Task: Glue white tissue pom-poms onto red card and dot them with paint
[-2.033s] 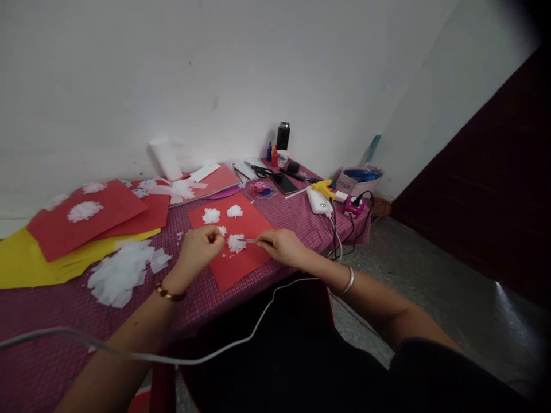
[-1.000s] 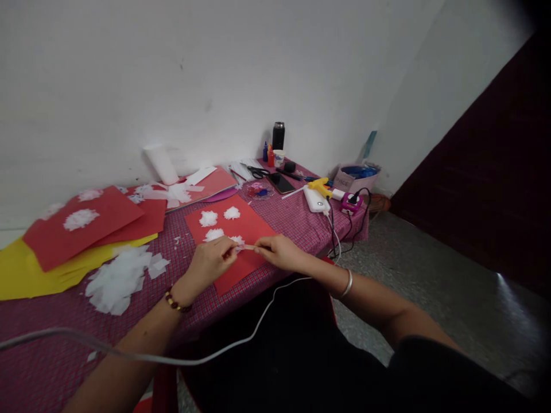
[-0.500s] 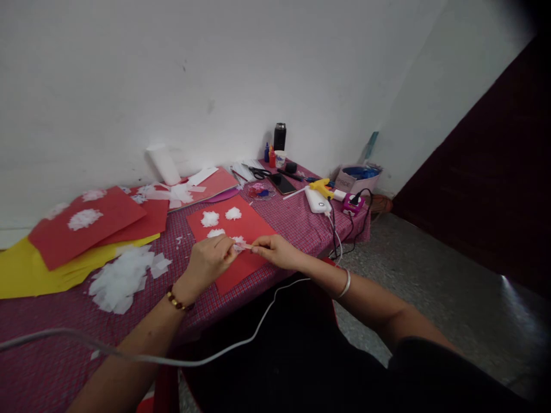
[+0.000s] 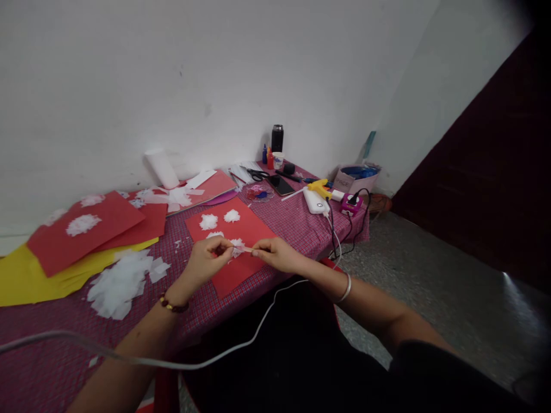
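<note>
My right hand (image 4: 278,253) pinches a thin pale stick (image 4: 247,249) between thumb and fingertips, its tip pointing left. Close to that tip, my left hand (image 4: 209,258) has thumb and forefinger pinched together; what is between them, if anything, is too small to make out. Both hands hover over a red sheet of paper (image 4: 232,278). On the sheet are several fluffy white tissue tufts, among them one tuft (image 4: 209,222) at the upper left and another (image 4: 232,215) beside it. A further tuft (image 4: 237,248) shows between my hands, partly covered by my fingers.
Left of the sheet lies a heap of white tissue squares (image 4: 118,284). Behind it, red sheets with tufts (image 4: 116,215) overlap yellow paper (image 4: 26,281). A yellow glue gun (image 4: 321,188), power bank (image 4: 315,202), phone (image 4: 280,184) and scissors (image 4: 257,173) lie right. A white cable (image 4: 241,344) crosses before me.
My left hand's fingers have eased slightly back from the stick's tip and their pinch looks rounder. My right hand stays nearly in place with the stick. The view has shifted slightly.
</note>
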### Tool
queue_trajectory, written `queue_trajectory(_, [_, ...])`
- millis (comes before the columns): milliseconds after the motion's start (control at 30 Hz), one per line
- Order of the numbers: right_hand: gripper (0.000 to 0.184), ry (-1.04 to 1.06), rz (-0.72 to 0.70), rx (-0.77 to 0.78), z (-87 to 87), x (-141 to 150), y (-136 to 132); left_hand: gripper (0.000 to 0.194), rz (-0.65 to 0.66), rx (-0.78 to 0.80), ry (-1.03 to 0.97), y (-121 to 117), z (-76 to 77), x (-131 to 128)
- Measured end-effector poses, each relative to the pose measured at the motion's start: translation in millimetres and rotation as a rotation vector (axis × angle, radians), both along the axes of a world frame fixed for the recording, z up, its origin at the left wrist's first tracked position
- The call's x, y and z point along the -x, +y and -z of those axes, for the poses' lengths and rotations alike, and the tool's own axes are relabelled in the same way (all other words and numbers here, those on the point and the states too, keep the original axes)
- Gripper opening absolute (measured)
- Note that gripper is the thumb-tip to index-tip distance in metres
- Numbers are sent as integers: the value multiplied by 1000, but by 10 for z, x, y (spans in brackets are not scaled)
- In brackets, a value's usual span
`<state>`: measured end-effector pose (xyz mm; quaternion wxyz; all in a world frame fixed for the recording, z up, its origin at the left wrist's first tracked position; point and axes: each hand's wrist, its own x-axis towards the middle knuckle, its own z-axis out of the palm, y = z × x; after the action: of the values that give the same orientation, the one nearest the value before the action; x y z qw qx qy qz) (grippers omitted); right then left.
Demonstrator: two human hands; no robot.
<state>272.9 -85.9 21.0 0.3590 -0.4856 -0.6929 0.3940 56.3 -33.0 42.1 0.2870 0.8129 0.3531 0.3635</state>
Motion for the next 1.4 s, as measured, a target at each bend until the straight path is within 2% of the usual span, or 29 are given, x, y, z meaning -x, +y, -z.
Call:
queue_trajectory(200, [15,52,2,41,-4,26,-22,7,-17,13,-60,-68,-37,-15])
queue_trajectory(400, [22,151,-62,159,-20,28,-31,12,52,272,-179,3,18,-10])
queue_trajectory(467, [28,212,-114,238,-23,29,-43,16,89,365,-233,26,45,-13])
queue_trajectory(633, [29,542,-286,547,31,50,-73,18,122,510,-350,33,43,-10])
queue_trajectory(800, [31,612,-298,619,87,74,-96,14,126,584,-424,29,10,3])
queue_trajectory(967, [29,650,-293,616,110,79,-102,20,96,570,-509,32,-47,-6])
queue_trajectory(1167, [25,666,-267,546,139,90,-110,30,-96,429,-618,150,-98,61])
queue_trajectory(1233, [22,638,-233,521,131,102,-118,26,-162,373,-623,204,-59,89])
queue_trajectory(1333, [18,602,-189,490,114,128,-126,6,-196,312,-581,241,12,111])
queue_trajectory(1400, [17,593,-177,484,108,145,-129,12,-149,307,-501,219,36,106])
